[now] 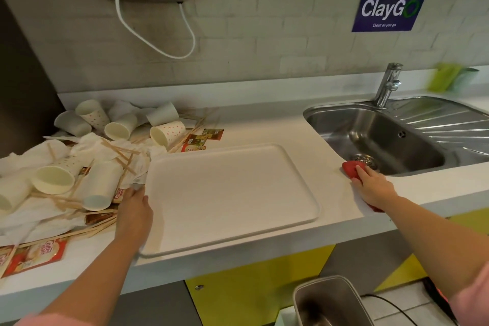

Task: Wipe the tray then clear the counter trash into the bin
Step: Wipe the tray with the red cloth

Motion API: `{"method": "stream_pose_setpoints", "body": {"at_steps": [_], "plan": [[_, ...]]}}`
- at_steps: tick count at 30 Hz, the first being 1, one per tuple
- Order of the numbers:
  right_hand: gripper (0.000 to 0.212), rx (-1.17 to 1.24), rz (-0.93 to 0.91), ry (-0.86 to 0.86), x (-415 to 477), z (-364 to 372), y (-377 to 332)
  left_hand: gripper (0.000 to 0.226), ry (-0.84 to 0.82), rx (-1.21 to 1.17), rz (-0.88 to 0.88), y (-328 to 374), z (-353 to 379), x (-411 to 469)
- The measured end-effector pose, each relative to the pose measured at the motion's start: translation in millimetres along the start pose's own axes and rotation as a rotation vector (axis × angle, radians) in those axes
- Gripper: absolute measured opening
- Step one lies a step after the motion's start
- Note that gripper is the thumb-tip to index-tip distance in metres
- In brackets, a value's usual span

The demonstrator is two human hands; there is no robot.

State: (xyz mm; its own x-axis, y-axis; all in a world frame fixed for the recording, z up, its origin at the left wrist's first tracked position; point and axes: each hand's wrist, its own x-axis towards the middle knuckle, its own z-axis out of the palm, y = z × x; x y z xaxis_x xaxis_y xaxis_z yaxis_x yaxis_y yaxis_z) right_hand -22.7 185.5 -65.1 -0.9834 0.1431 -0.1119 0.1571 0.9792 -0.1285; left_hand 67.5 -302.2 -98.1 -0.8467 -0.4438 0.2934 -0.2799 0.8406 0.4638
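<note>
Tray (230, 193) flat on counter (264, 124), long axis left-right, beside sink (370, 135). Left hand (135, 206) grips its left rim; right hand (373, 182), fingers straight, presses red cloth (350, 169). Poster (391, 0) reads "ClayGo"; sachet (45, 254) "Coffee mate".

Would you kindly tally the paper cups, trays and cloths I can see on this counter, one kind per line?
White and red-dotted paper cups: 8 visible; the litter pile may hide more
White rectangular plastic tray: 1
Red cloth: 1
Total: 10
</note>
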Motion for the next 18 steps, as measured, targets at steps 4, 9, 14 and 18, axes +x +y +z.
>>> {"method": "stream_pose_setpoints", "body": {"at_steps": [4, 9, 14, 18], "plan": [[0.060, 0.023, 0.006, -0.077, 5, 7, 5, 0.028, -0.004, 0.000, -0.012, 2, -2, -1], [0.057, -0.137, 0.035, -0.012, 7, -3, -15, 0.029, -0.014, 0.009, -0.034, 4, -3, -2], [0.048, -0.138, -0.154, 0.114, -5, -2, -74, 0.029, -0.024, 0.013, -0.054, 7, -6, -3], [0.046, -0.128, -0.251, 0.133, -15, 7, -108, 0.031, -0.025, 0.008, -0.062, 10, -8, -5]]}}
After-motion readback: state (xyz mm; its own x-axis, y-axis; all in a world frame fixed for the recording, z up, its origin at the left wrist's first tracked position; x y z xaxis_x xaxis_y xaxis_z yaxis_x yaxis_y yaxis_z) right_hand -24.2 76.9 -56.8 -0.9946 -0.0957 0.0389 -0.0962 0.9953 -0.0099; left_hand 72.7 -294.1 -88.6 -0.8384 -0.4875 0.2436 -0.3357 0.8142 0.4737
